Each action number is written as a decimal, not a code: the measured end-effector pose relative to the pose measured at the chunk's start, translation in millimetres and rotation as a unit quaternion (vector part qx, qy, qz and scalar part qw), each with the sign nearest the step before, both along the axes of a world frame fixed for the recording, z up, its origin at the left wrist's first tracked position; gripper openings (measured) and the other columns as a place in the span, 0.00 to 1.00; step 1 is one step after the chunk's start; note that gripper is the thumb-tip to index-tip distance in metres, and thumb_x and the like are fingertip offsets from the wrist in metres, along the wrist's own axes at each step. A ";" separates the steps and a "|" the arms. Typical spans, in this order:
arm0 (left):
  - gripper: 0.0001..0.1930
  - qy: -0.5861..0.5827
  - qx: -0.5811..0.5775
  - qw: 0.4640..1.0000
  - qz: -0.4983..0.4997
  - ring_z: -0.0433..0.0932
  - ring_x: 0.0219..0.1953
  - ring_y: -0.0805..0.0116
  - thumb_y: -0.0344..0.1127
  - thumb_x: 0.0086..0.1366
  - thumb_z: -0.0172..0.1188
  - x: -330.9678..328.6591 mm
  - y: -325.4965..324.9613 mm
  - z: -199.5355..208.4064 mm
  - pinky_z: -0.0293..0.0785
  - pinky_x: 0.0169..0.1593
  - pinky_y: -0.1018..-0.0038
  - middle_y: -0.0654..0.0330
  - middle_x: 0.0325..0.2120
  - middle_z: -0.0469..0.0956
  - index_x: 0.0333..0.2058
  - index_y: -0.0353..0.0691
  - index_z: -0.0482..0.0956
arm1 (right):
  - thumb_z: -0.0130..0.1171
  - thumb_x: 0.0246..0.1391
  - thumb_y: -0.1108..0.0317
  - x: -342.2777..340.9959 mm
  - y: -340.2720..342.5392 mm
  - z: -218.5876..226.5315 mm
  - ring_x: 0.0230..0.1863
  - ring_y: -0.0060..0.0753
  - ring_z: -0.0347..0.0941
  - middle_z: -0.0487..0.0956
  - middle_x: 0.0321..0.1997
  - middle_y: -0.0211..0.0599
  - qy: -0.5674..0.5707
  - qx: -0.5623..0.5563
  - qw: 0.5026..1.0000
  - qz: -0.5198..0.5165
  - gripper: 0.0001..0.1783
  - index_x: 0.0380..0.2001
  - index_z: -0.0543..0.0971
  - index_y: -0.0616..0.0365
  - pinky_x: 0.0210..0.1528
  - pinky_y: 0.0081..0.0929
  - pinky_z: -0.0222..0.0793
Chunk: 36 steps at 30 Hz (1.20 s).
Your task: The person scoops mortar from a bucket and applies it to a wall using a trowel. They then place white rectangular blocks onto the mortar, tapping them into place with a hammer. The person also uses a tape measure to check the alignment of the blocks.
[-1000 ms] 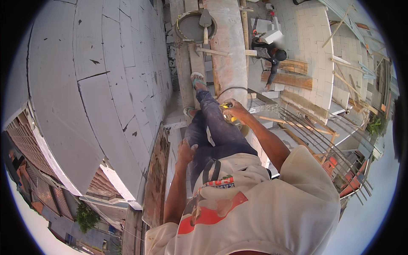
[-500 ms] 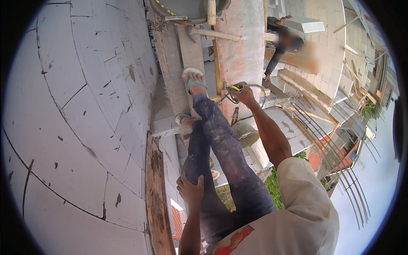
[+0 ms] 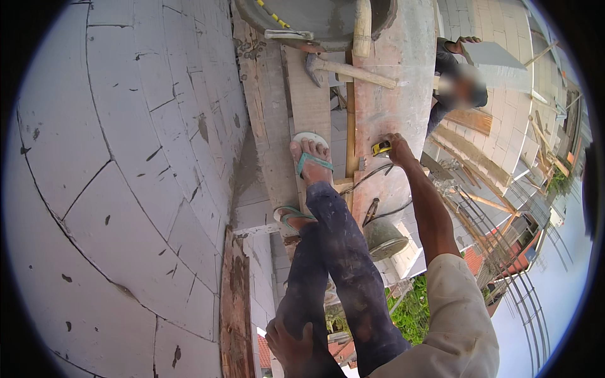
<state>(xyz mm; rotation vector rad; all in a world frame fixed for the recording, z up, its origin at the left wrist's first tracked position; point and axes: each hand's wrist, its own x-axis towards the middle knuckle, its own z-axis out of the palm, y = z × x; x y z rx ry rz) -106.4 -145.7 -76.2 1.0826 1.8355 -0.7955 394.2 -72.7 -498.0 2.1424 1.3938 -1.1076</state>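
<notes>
My right hand (image 3: pixel 398 150) reaches forward over the pinkish plank (image 3: pixel 378 120), its fingers closed on the right end of a yellow and black tape measure (image 3: pixel 381 148). The tape measure is low over the plank or resting on it; I cannot tell which. A dark cable (image 3: pixel 368 179) lies just nearer than it, with pliers (image 3: pixel 372 211) beyond my knee. My left hand (image 3: pixel 290 343) lies on my left thigh, fingers spread, with nothing in it. Farther off, a claw hammer (image 3: pixel 356 72) lies across the boards.
A large mortar tub (image 3: pixel 321 47) stands at the far end. My sandalled feet (image 3: pixel 312 160) are on narrow boards with gaps between. A wall of pale blocks (image 3: pixel 138 189) rises at left. A bucket (image 3: pixel 384 239) hangs near the right edge. Another person (image 3: pixel 460 88) handles a block at right.
My right hand has moved the tape measure slightly farther along the plank, past the cable. The view has shifted, so the scene sits lower and more to the right. My left hand stays on my thigh.
</notes>
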 end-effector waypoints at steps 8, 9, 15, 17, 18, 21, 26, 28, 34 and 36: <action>0.39 -0.003 0.027 0.999 0.027 0.69 0.59 0.40 0.52 0.54 0.74 0.4 -6.2 7.6 0.66 0.62 0.46 0.47 0.56 0.70 0.60 0.39 0.71 | 0.67 0.58 0.67 -57.5 115.0 177.3 0.49 0.47 0.83 0.84 0.47 0.47 0.088 0.159 0.968 -0.173 0.15 0.47 0.81 0.59 0.50 0.38 0.79; 0.39 0.002 0.019 0.999 0.037 0.69 0.59 0.41 0.52 0.54 0.74 5.2 -5.2 8.5 0.66 0.62 0.46 0.47 0.56 0.70 0.60 0.39 0.71 | 0.67 0.58 0.66 -58.9 128.9 206.2 0.47 0.49 0.83 0.85 0.44 0.46 0.098 0.169 0.963 -0.186 0.14 0.46 0.82 0.58 0.48 0.38 0.80; 0.38 0.019 -0.001 0.999 0.049 0.70 0.60 0.41 0.53 0.56 0.73 15.6 -4.6 9.0 0.67 0.63 0.47 0.47 0.56 0.71 0.60 0.39 0.71 | 0.69 0.57 0.68 -33.4 195.8 317.5 0.36 0.39 0.76 0.77 0.31 0.40 -0.099 0.425 0.899 0.035 0.13 0.42 0.79 0.59 0.41 0.40 0.74; 0.38 0.022 0.001 0.999 0.049 0.70 0.60 0.41 0.53 0.56 0.73 14.9 -8.7 8.5 0.67 0.63 0.47 0.47 0.56 0.71 0.60 0.40 0.71 | 0.69 0.60 0.62 -13.5 229.9 317.4 0.30 0.38 0.76 0.78 0.30 0.43 -0.111 0.409 0.904 -0.050 0.16 0.44 0.81 0.61 0.36 0.39 0.74; 0.38 0.025 0.002 0.998 0.050 0.70 0.60 0.41 0.53 0.56 0.73 14.5 -10.5 8.2 0.67 0.63 0.47 0.48 0.56 0.71 0.60 0.40 0.72 | 0.68 0.62 0.58 -9.5 251.4 309.4 0.29 0.38 0.78 0.82 0.31 0.48 -0.078 0.377 0.917 -0.108 0.17 0.42 0.82 0.62 0.36 0.38 0.75; 0.38 0.035 -0.001 0.998 0.057 0.70 0.60 0.41 0.54 0.56 0.73 20.0 -8.6 8.4 0.67 0.63 0.46 0.48 0.56 0.71 0.60 0.41 0.72 | 0.59 0.66 0.45 -34.1 319.6 267.0 0.41 0.59 0.82 0.84 0.38 0.60 -0.027 0.330 0.943 -0.011 0.28 0.39 0.83 0.65 0.46 0.46 0.76; 0.38 0.038 0.006 0.997 0.069 0.70 0.60 0.42 0.54 0.55 0.73 25.0 -10.9 6.6 0.67 0.63 0.46 0.49 0.56 0.71 0.60 0.42 0.72 | 0.60 0.58 0.38 -105.2 389.0 202.9 0.56 0.59 0.79 0.84 0.50 0.57 -0.139 0.167 0.976 0.013 0.34 0.46 0.85 0.63 0.58 0.49 0.74; 0.37 0.028 0.015 0.996 0.083 0.70 0.60 0.42 0.54 0.55 0.73 31.3 -6.0 11.6 0.67 0.63 0.46 0.49 0.56 0.71 0.60 0.43 0.72 | 0.61 0.57 0.47 -97.0 401.3 181.9 0.54 0.59 0.81 0.84 0.49 0.58 -0.081 0.132 0.986 -0.056 0.29 0.48 0.84 0.63 0.56 0.49 0.75; 0.36 0.060 0.012 0.991 0.121 0.69 0.61 0.43 0.53 0.54 0.74 50.9 -7.3 15.3 0.67 0.63 0.46 0.50 0.56 0.71 0.59 0.44 0.73 | 0.60 0.61 0.50 -79.8 364.3 237.7 0.48 0.63 0.83 0.84 0.44 0.64 0.031 0.189 0.976 -0.106 0.28 0.53 0.79 0.64 0.51 0.50 0.77; 0.36 0.063 0.009 0.991 0.121 0.69 0.61 0.43 0.53 0.54 0.74 52.9 -3.2 15.1 0.68 0.63 0.46 0.51 0.56 0.71 0.59 0.44 0.73 | 0.59 0.63 0.49 -62.8 356.5 249.1 0.46 0.64 0.83 0.84 0.42 0.64 -0.006 0.180 0.983 0.018 0.28 0.52 0.79 0.64 0.49 0.51 0.78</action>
